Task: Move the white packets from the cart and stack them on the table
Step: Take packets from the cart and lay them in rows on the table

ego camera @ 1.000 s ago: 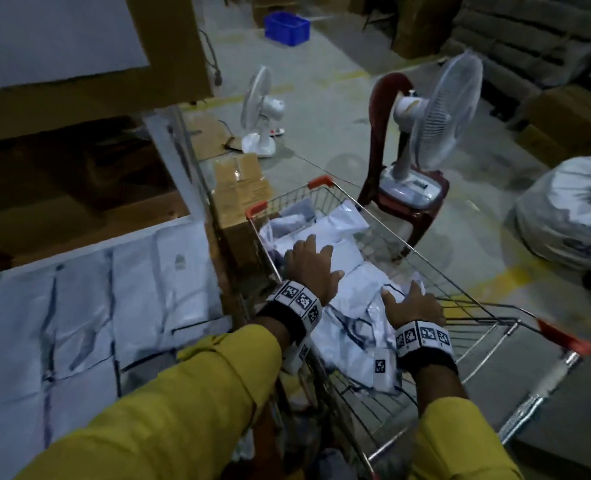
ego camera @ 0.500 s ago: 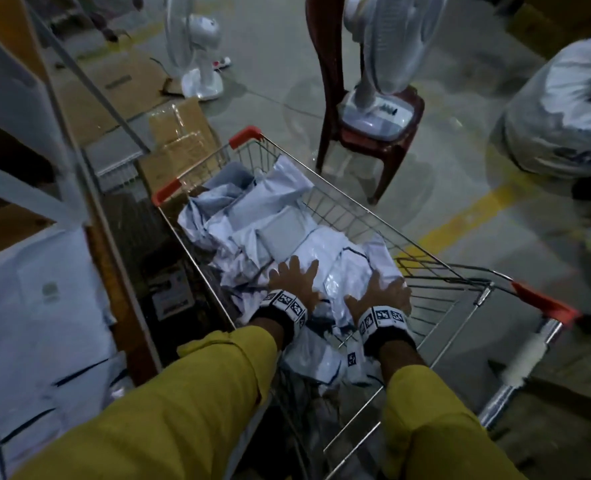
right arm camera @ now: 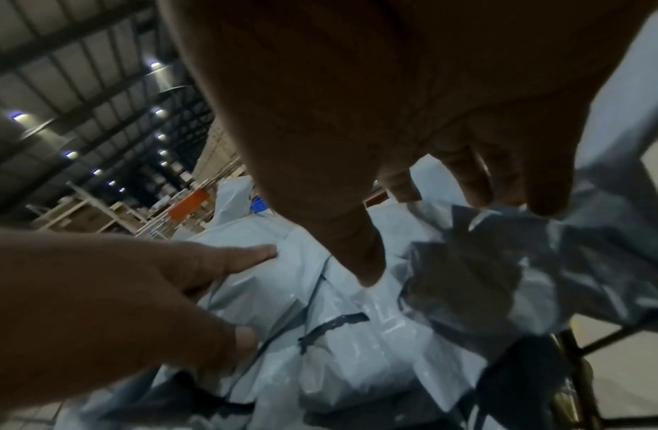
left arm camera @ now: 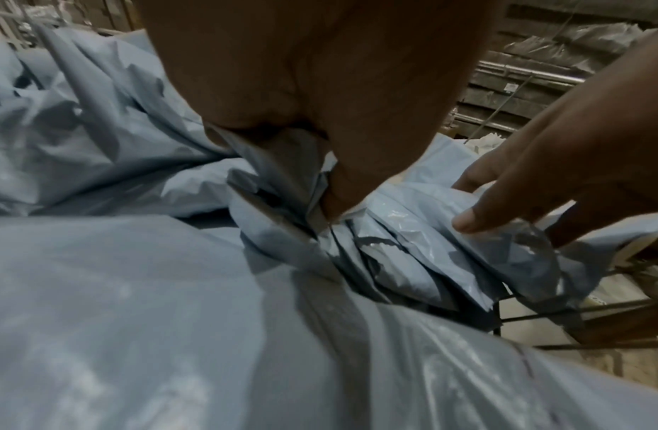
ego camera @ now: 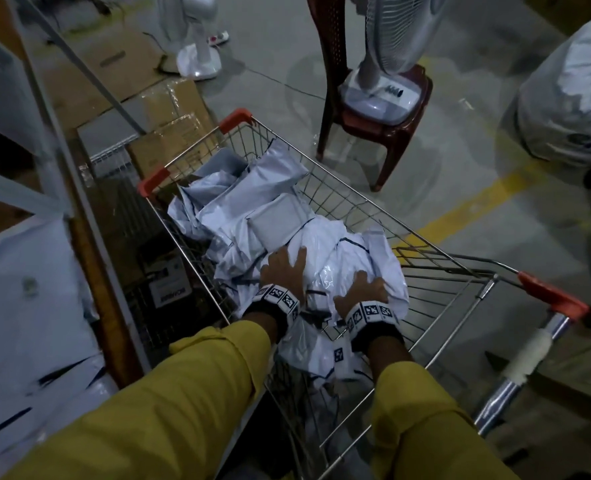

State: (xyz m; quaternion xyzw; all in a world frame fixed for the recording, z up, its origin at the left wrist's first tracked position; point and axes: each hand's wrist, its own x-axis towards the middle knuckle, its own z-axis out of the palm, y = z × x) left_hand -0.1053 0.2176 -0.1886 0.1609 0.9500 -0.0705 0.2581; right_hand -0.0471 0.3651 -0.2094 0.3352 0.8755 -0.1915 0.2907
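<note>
A wire cart [ego camera: 236,118] with red corner guards holds a loose heap of white packets [ego camera: 276,220]. Both hands are on one crinkled packet [ego camera: 328,275] at the near end of the heap. My left hand [ego camera: 283,271] lies on its left side with fingers spread and straight, the thumb lower down [right arm camera: 242,340]. My right hand [ego camera: 363,289] curls its fingers over the packet's right edge and bunches the plastic [right arm camera: 485,247] against the thumb. White packets [ego camera: 27,306] lie flat on the table at the left.
The table's wooden edge [ego camera: 93,271] runs close along the cart's left side. Cardboard boxes [ego camera: 172,133] stand beyond the cart. A red chair [ego camera: 391,133] carries a fan. A second fan [ego camera: 197,60] stands on the floor, a big white sack [ego camera: 571,98] at the right.
My view has tipped down onto the cart. Both hands have slid toward the near end of the heap and come closer together, and the right fingers have curled onto the packet.
</note>
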